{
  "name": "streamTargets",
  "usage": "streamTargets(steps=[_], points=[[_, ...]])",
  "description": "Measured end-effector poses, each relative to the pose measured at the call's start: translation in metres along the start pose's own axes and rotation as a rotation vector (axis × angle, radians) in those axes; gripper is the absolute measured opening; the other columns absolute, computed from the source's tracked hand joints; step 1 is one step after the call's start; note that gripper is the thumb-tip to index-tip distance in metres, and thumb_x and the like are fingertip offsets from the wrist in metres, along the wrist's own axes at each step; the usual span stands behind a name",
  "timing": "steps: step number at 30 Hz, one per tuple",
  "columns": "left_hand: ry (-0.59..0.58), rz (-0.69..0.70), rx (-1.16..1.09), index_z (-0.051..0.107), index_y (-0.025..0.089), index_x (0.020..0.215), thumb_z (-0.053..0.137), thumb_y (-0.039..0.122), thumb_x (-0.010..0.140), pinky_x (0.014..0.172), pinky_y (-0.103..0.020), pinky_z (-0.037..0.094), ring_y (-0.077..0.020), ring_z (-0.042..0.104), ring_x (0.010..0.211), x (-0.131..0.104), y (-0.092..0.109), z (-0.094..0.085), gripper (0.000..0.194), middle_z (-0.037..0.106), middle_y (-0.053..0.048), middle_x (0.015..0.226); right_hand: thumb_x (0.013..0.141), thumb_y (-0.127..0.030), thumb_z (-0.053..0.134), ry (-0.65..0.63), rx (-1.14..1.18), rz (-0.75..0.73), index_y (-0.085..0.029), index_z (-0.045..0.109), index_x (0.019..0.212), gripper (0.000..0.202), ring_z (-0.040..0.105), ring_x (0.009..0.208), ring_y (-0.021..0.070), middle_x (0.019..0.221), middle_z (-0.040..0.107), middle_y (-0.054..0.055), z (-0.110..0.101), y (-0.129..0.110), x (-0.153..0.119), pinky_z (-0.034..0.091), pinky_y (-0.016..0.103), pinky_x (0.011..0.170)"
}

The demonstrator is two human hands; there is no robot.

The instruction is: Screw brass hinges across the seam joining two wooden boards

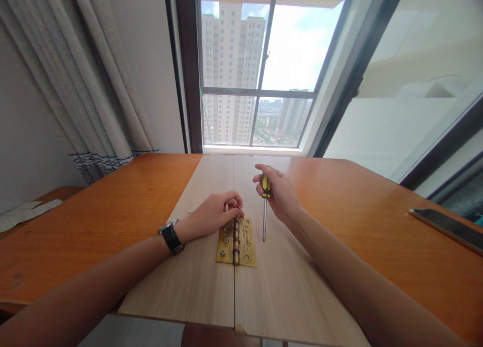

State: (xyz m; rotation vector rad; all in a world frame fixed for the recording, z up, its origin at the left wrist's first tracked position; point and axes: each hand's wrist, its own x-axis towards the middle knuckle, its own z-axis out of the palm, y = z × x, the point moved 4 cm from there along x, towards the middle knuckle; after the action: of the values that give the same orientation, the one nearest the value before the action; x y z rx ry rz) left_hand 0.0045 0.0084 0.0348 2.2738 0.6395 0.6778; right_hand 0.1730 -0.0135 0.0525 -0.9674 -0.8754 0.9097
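Note:
A brass hinge [247, 251] lies across the seam between two pale wooden boards [181, 291]. Screws sit in its left leaf; holes show in the right leaf. At the hinge's far end, my left hand [222, 210] pinches a small screw [241, 208] between thumb and fingers. My right hand [281, 193] is wrapped round the yellow and black handle of a screwdriver [264, 218], right of the hinge. Its shaft points down toward me, and the tip is beside the hinge without touching it.
The boards rest on an orange-brown wooden table [339, 201]. A dark phone-like object [449, 230] lies at the right edge. Another small screw [190, 212] is left of my left hand. A curtain [101, 85] hangs at the left, and a window stands beyond the table.

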Motion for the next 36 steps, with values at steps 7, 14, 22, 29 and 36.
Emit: streamTargets(steps=[7, 14, 22, 29, 36], points=[[-0.021, 0.058, 0.087, 0.066, 0.018, 0.088, 0.059, 0.02, 0.089, 0.064, -0.025, 0.04, -0.0123, 0.058, 0.067, -0.004, 0.003, 0.002, 0.007, 0.067, 0.002, 0.075, 0.073, -0.046, 0.073, -0.054, -0.078, 0.097, -0.013, 0.065, 0.101, 0.044, 0.047, 0.036, 0.0057, 0.06, 0.065, -0.004, 0.005, 0.012, -0.005, 0.029, 0.02, 0.039], [-0.008, 0.074, 0.059, 0.066, 0.018, 0.087, 0.056, 0.016, 0.088, 0.064, -0.024, 0.041, -0.0119, 0.057, 0.066, -0.004, 0.003, 0.002, 0.01, 0.066, 0.002, 0.074, 0.074, -0.047, 0.073, -0.058, -0.091, 0.1, -0.015, 0.063, 0.101, 0.043, 0.045, 0.037, 0.0059, 0.056, 0.058, -0.007, 0.006, 0.012, -0.006, 0.027, 0.02, 0.039], [0.015, 0.093, 0.046, 0.067, 0.017, 0.088, 0.057, 0.012, 0.086, 0.065, -0.024, 0.041, -0.0114, 0.058, 0.066, -0.005, 0.001, 0.002, 0.011, 0.067, 0.001, 0.076, 0.079, -0.041, 0.069, -0.141, -0.005, 0.185, -0.014, 0.06, 0.109, 0.041, 0.036, 0.036, 0.0043, 0.053, 0.048, -0.01, 0.014, 0.013, -0.012, 0.022, 0.019, 0.04], [0.016, 0.086, -0.025, 0.067, 0.017, 0.09, 0.058, 0.013, 0.087, 0.068, -0.024, 0.046, -0.0134, 0.065, 0.072, -0.005, -0.002, 0.003, 0.01, 0.072, 0.0, 0.08, 0.081, -0.04, 0.07, -0.165, -0.075, 0.143, -0.017, 0.06, 0.099, 0.03, 0.035, 0.04, 0.0048, 0.052, 0.042, -0.01, 0.019, -0.005, -0.021, 0.028, 0.019, 0.043], [0.021, 0.091, -0.072, 0.067, 0.016, 0.09, 0.059, 0.014, 0.087, 0.072, -0.024, 0.05, -0.0151, 0.07, 0.08, -0.005, -0.005, 0.003, 0.008, 0.075, -0.003, 0.084, 0.084, -0.042, 0.071, -0.328, -0.777, -0.176, -0.025, 0.07, 0.093, 0.019, 0.042, 0.043, 0.0088, 0.058, 0.049, -0.005, 0.009, -0.074, -0.103, 0.032, 0.02, 0.038]])
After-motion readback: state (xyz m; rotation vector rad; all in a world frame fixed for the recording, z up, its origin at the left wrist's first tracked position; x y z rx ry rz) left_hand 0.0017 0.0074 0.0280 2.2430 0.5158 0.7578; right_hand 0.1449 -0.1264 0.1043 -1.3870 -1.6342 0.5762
